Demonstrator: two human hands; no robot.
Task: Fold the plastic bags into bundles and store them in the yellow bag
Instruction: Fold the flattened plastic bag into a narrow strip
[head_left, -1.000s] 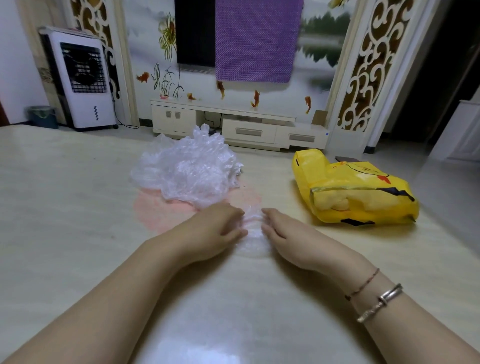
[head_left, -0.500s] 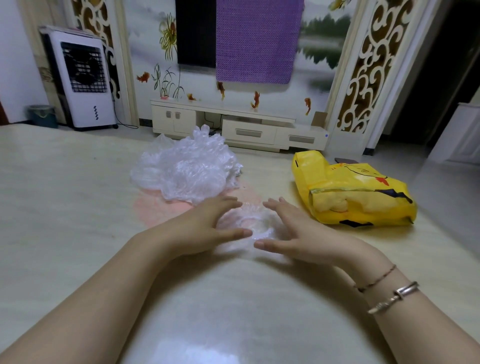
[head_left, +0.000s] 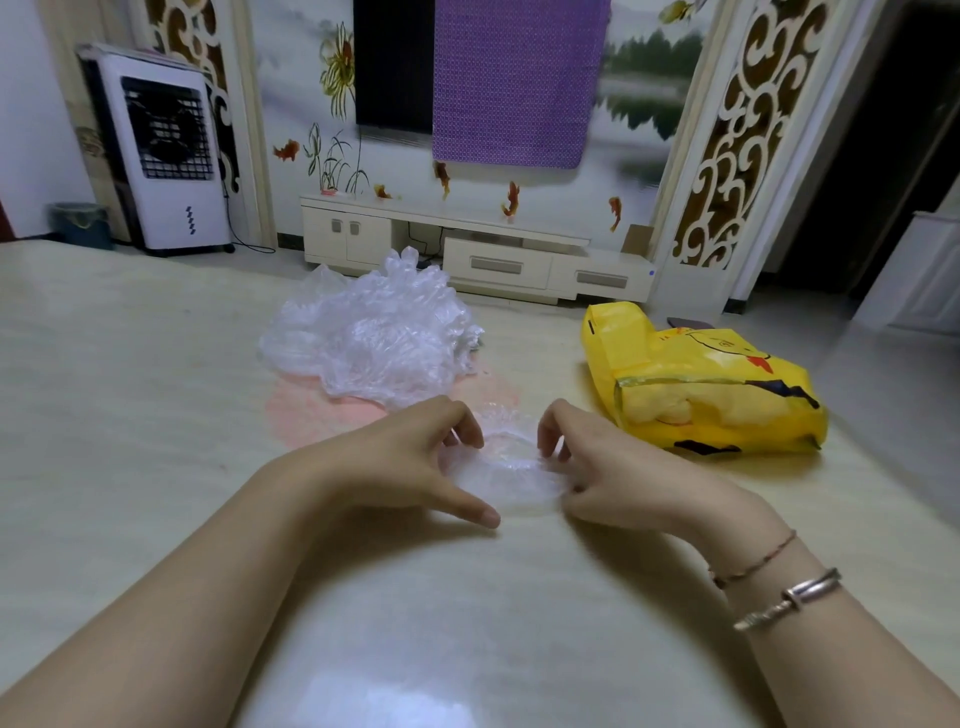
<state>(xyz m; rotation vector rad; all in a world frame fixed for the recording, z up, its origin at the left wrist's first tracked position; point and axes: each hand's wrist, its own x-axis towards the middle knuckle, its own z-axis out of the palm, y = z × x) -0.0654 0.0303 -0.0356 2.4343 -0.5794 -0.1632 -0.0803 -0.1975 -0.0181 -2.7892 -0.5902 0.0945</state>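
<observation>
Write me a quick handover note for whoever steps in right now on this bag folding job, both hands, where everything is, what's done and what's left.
Left hand: fingers curled, pinching the left edge of the clear plastic bag on the table.
Right hand: fingers curled on the bag's right edge.
That bag lies flattened between both hands, not yet a bundle.
Pile of clear bags: behind the hands, loose and unfolded, partly over a pink bag.
Yellow bag: to the right, lying on its side; contents unclear.
Left: finish folding this bag, store it, then work through the pile.
</observation>
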